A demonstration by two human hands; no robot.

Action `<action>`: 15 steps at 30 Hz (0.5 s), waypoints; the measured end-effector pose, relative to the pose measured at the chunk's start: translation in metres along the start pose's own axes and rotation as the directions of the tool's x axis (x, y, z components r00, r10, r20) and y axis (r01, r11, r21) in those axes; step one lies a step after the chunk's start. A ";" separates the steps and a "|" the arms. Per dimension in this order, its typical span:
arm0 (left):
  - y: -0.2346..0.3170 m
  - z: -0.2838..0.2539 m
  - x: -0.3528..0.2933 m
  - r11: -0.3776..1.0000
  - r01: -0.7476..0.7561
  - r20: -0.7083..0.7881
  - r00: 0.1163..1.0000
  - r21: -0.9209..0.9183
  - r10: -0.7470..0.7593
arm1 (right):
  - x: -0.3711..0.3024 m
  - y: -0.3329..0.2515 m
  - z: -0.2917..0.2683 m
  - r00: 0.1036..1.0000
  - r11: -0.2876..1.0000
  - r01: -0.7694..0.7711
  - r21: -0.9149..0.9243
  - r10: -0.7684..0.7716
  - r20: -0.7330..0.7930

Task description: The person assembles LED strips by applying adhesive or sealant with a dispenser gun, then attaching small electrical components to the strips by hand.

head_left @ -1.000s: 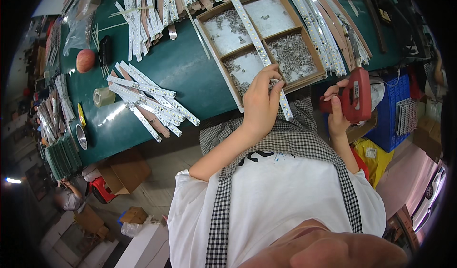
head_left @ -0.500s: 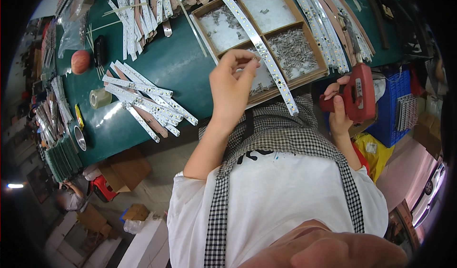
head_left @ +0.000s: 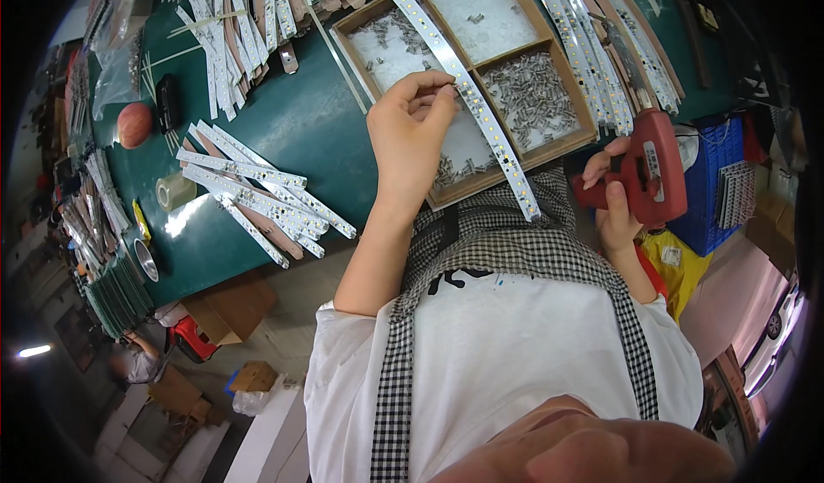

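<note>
A long white LED strip (head_left: 481, 109) lies slantwise across a divided wooden tray (head_left: 592, 127), its near end sticking out over the tray's front edge. My left hand (head_left: 408, 131) is closed in a pinch, thumb and index fingertip at the strip's left edge. Anything between those fingertips is too small to make out. In my right hand (head_left: 614, 204) is a red soldering gun (head_left: 657, 174), gripped by its handle right of the tray, its thin metal tip pointing away from me. Small metal pins (head_left: 528, 97) fill the tray's right near compartment; fewer lie in the others.
Loose LED strips (head_left: 257, 187) lie crossed on the green table (head_left: 283, 114), with more strips (head_left: 232, 36) behind and others (head_left: 584, 54) right of the tray. A tape roll (head_left: 176, 191), an apple (head_left: 135, 126) and a metal bowl (head_left: 146, 260) are at left. A blue crate (head_left: 712, 182) stands at right.
My left fingertips have moved slightly away from me, up to the strip's edge. The right hand keeps its grip on the soldering gun. The whole view has shifted a little.
</note>
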State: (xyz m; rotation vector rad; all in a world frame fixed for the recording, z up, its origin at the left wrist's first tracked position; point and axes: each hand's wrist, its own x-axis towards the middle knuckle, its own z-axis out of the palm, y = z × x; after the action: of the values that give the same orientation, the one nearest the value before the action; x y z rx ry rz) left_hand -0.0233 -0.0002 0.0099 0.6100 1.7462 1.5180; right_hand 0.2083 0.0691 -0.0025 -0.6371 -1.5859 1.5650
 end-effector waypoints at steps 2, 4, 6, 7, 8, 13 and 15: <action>-0.001 0.002 0.001 1.000 -0.029 -0.005 1.000 0.009 0.029 | 0.000 0.001 0.001 1.000 1.000 -0.012 0.017 0.013 -0.016; -0.002 0.002 0.001 0.999 -0.030 -0.008 1.000 0.025 0.030 | 0.000 0.002 0.002 0.999 0.999 -0.023 0.032 0.024 -0.033; -0.003 0.003 0.000 0.999 -0.031 -0.011 0.999 0.041 0.032 | 0.001 0.002 0.001 0.999 0.999 -0.039 0.038 0.040 -0.019; -0.002 0.003 -0.001 0.997 -0.046 -0.023 0.999 0.061 0.048 | 0.001 0.002 0.002 0.999 0.998 -0.041 0.038 0.041 -0.020; -0.002 0.004 -0.002 0.995 -0.061 -0.034 0.997 0.081 0.064 | 0.001 0.001 0.003 0.999 0.998 -0.043 0.036 0.044 -0.029; -0.003 0.005 -0.005 0.998 -0.033 -0.043 0.998 0.047 0.035 | 0.002 -0.001 0.003 0.997 0.998 -0.066 0.023 0.066 -0.034; -0.006 0.007 -0.004 0.999 -0.031 -0.054 0.998 0.042 0.033 | 0.002 -0.002 0.003 0.995 0.996 -0.090 0.010 0.091 -0.028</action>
State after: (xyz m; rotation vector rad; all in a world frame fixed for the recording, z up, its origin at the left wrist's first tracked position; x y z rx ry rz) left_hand -0.0143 -0.0003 0.0044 0.6254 1.8205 1.5375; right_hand 0.2053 0.0692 -0.0003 -0.7327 -1.5473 1.6206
